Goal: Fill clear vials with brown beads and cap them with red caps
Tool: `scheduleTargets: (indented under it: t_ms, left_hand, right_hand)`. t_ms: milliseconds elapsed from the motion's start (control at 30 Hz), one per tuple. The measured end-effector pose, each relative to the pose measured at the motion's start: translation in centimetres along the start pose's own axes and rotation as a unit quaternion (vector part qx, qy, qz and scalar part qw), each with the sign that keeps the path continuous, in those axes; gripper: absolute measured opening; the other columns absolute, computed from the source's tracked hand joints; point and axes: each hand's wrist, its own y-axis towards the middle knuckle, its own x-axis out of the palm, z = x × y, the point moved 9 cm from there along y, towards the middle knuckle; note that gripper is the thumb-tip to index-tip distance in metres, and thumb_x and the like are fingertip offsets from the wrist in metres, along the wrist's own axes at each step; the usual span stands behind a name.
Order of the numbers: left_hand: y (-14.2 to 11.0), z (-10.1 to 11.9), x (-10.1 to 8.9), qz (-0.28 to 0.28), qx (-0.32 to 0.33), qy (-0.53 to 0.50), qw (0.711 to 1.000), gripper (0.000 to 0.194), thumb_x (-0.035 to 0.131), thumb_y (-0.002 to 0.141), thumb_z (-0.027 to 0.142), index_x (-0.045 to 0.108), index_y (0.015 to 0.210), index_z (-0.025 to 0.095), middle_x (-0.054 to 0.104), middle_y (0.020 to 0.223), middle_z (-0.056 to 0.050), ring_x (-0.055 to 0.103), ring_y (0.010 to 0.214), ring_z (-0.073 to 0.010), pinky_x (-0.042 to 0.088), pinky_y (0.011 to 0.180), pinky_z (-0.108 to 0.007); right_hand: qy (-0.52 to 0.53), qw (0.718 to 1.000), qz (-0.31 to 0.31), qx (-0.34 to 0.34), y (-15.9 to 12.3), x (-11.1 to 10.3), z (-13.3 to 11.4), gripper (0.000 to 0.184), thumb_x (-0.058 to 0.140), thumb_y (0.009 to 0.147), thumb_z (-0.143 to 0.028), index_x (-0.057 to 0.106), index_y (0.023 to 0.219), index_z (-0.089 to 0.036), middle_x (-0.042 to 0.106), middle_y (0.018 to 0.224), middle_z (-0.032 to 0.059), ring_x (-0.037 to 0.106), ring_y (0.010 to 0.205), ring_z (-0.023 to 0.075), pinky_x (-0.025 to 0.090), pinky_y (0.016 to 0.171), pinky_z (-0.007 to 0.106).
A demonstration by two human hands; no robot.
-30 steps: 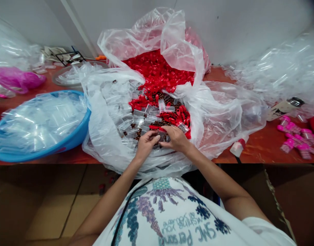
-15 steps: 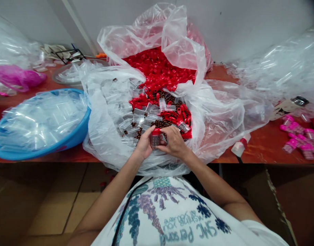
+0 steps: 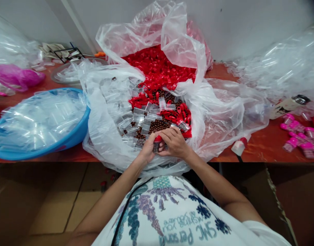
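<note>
Between my hands is a small clear jar [image 3: 157, 147] with a red cap, partly hidden by fingers. My left hand [image 3: 148, 147] grips it from the left side. Fingers of my right hand [image 3: 174, 142] close over the red cap and the jar's right side. Just beyond them, brown beads [image 3: 159, 125], clear empty jars [image 3: 138, 119] and red caps [image 3: 182, 114] lie mixed inside an open plastic bag [image 3: 103, 102]. What the jar contains is mostly covered.
Behind stands another bag full of red caps [image 3: 159, 65]. A blue basin [image 3: 86, 128] of clear plastic pieces sits left. To the right are pink-capped jars [image 3: 308, 145], a flask [image 3: 287, 106] and a red-and-white object [image 3: 239, 147]. The table edge runs before me.
My right hand has moved over the jar's red cap, its fingers now covering more of it. The jar has shifted slightly right and down, and my left thumb lies against the cap.
</note>
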Motion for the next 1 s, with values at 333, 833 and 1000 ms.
scheduleTargets:
  t_ms: [333, 833, 1000]
  left_hand:
    - [3.7, 7.4, -3.9, 0.126, 0.191, 0.430, 0.873, 0.023, 0.057, 0.078, 0.029, 0.064, 0.094, 0.015, 0.065, 0.088, -0.007, 0.060, 0.079, -0.0198, 0.048, 0.073, -0.033]
    - [3.3, 3.4, -0.9, -0.144, 0.116, 0.639, 0.747, 0.026, 0.067, 0.070, 0.029, 0.074, 0.095, 0.025, 0.068, 0.094, -0.007, 0.059, 0.090, -0.0239, 0.040, 0.081, -0.030]
    - [4.2, 5.9, -4.0, 0.009, 0.120, 0.608, 0.785, 0.020, 0.075, 0.060, 0.036, 0.069, 0.071, 0.020, 0.064, 0.067, -0.003, 0.054, 0.061, -0.0192, 0.035, 0.059, -0.028]
  right_hand:
    - [-0.114, 0.947, 0.043, 0.296, -1.7, -4.7, 9.6, 0.069, 0.061, 0.077, -0.049, 0.044, 0.129, -0.007, 0.052, 0.121, 0.0220, 0.044, 0.112, 0.0351, 0.035, 0.094, 0.050]
    - [-0.054, 0.980, 0.014, 0.189, -0.8, -3.8, 8.1, 0.039, 0.042, 0.089, -0.010, 0.059, 0.122, -0.023, 0.055, 0.127, 0.0091, 0.043, 0.119, 0.0250, 0.038, 0.100, 0.043]
    - [-0.066, 0.990, -0.057, 0.111, -0.5, -0.6, 6.1, 0.027, 0.049, 0.089, -0.016, 0.066, 0.109, -0.024, 0.060, 0.124, 0.0051, 0.041, 0.123, 0.0270, 0.036, 0.100, 0.045]
